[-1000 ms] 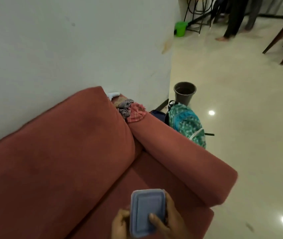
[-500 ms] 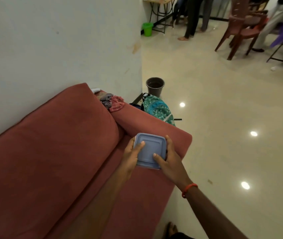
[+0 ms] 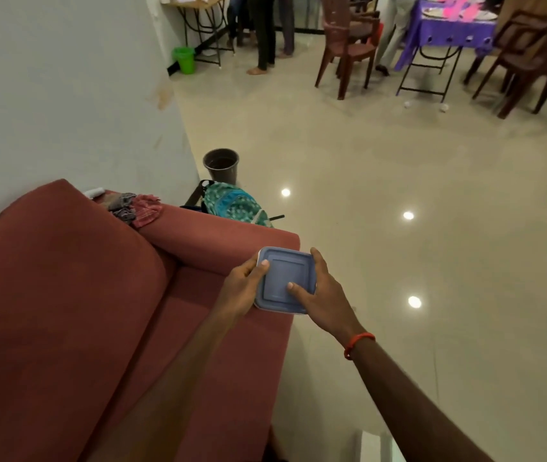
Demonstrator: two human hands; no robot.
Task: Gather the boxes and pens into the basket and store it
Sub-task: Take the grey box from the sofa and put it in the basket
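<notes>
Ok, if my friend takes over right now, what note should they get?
Hands: left hand and right hand both grip the square blue plastic lidded box, thumbs on its lid, over the red fabric sofa seat by the armrest.
Basket and pens: not in view.
Done: one box picked up.
Left: find the basket, put this box in with the other boxes and pens, store it.

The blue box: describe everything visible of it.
The blue box is squarish, shallow, plastic-looking, with rounded corners and its lid on, a square panel stamped in it. It is held roughly level over the end of the red sofa, the left hand and right hand gripping opposite edges, thumbs on the lid.
</notes>
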